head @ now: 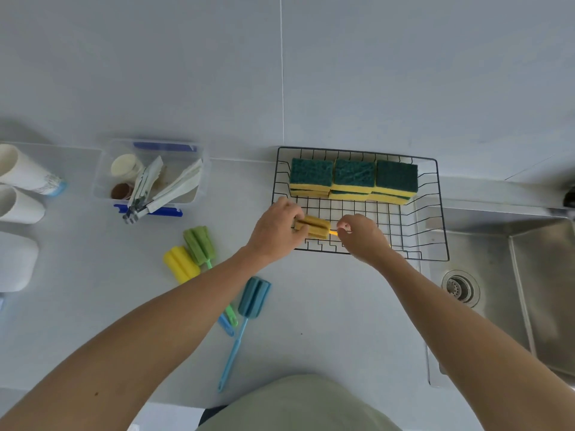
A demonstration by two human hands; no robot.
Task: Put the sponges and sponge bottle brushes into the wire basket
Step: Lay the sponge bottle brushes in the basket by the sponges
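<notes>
A black wire basket (435,213) stands on the counter beside the sink. Three stacks of green-and-yellow sponges (353,177) line its far side. My left hand (275,233) grips the head of an orange sponge bottle brush (315,226) over the basket's front left part. My right hand (362,236) pinches that brush's orange handle. On the counter to the left lie a green brush (199,245), a yellow brush (180,264) and a blue brush (253,295) with a long light-blue handle.
A clear plastic box (149,172) with tongs and small cups stands at the back left. White cups (21,171) lie at the far left. A steel sink (513,275) with a drain is on the right. The tiled wall rises behind.
</notes>
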